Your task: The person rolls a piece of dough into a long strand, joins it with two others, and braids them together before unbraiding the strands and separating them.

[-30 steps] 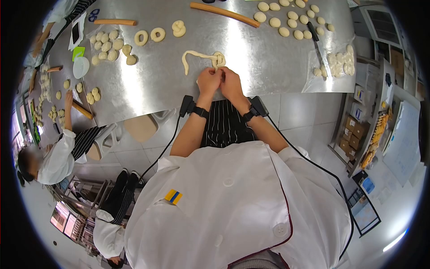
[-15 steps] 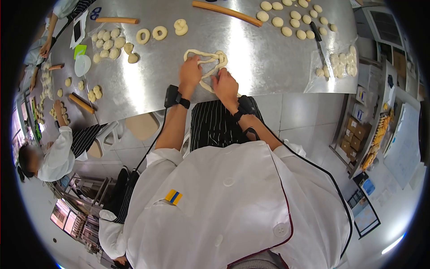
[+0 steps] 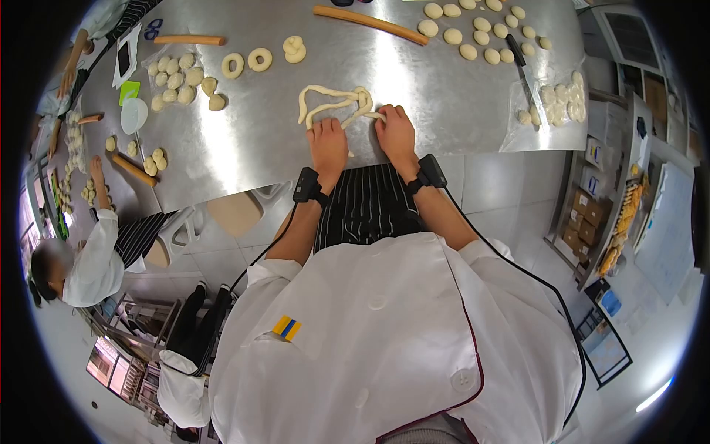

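A braid of thin dough strands (image 3: 359, 98) lies on the steel table, crossed at its right part, with loose strands looping to the left. My left hand (image 3: 328, 148) is at its near side, fingers curled down on the end of a lower strand. On the right, my right hand (image 3: 397, 135) pinches the tip of a short strand that runs out from the crossing. Both palms are turned away from me, and the thumbs are largely hidden. Beyond the braid lie two dough rings (image 3: 260, 59) and a knotted dough piece (image 3: 293, 49).
Dough balls (image 3: 176, 77) sit on plastic at the left, beside a white bowl (image 3: 134, 116). Rolling pins (image 3: 370, 24) lie at the back and left. More dough balls (image 3: 468, 52) and a knife (image 3: 521, 63) are at the right. A co-worker (image 3: 92, 255) stands at the left.
My left hand has come nearer and right, from the upper loop to the lower strand. My right hand has moved right, drawing a strand end out. The braid's loops have shifted.
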Demonstrator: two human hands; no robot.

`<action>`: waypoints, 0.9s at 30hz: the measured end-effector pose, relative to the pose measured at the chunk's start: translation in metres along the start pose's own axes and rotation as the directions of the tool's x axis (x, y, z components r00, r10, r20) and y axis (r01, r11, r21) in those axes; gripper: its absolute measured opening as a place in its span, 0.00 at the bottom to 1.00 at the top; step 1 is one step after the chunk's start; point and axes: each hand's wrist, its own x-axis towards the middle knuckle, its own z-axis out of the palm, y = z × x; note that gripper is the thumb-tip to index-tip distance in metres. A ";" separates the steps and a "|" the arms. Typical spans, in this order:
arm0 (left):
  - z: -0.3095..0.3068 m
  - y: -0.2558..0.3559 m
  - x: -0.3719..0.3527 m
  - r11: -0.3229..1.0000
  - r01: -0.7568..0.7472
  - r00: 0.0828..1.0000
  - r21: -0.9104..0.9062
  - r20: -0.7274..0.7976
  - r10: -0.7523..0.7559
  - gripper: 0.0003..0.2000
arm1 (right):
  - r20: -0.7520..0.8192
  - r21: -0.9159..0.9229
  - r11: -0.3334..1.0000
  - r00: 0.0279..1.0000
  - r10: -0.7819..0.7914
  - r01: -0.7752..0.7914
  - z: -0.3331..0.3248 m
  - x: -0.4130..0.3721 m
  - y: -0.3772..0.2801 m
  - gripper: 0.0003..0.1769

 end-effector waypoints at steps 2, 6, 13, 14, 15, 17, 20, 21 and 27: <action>0.010 -0.001 -0.003 0.999 -0.036 0.999 -0.003 0.015 0.036 0.14 | 0.024 -0.021 0.998 0.998 -0.060 0.060 0.003 -0.002 0.001 0.13; -0.010 0.017 0.005 0.874 0.121 0.992 -0.470 0.091 -0.089 0.07 | -0.024 -0.068 0.986 0.988 -0.155 0.153 0.008 -0.010 -0.002 0.26; -0.022 0.082 0.031 0.283 0.316 0.949 -0.906 0.305 -0.082 0.10 | 0.034 0.558 0.829 0.998 -0.054 0.026 -0.022 -0.019 -0.011 0.34; -0.024 0.088 0.037 0.254 0.336 0.942 -0.907 0.328 -0.076 0.11 | 0.037 0.587 0.809 0.999 -0.010 -0.014 -0.029 -0.015 -0.006 0.27; -0.033 0.090 0.041 0.254 0.333 0.943 -0.908 0.324 -0.076 0.11 | 0.036 0.587 0.810 0.999 -0.013 -0.010 -0.028 -0.010 0.008 0.27; -0.051 0.095 0.045 0.630 0.229 0.973 -0.742 0.197 -0.121 0.11 | 0.111 0.726 0.681 0.994 0.022 -0.096 -0.021 0.001 0.042 0.19; -0.029 0.077 0.036 0.742 0.225 0.962 -0.631 0.025 -0.270 0.12 | 0.252 0.795 0.544 0.962 0.102 -0.266 -0.037 0.022 0.056 0.11; -0.020 0.073 0.033 0.763 0.321 0.934 -0.560 0.054 -0.354 0.14 | 0.291 0.784 0.547 0.952 0.093 -0.293 -0.043 0.032 0.063 0.10; 0.025 0.088 0.014 0.850 0.303 0.941 -0.430 -0.007 -0.339 0.15 | 0.035 0.133 0.986 0.994 -0.103 0.098 -0.082 0.059 0.072 0.14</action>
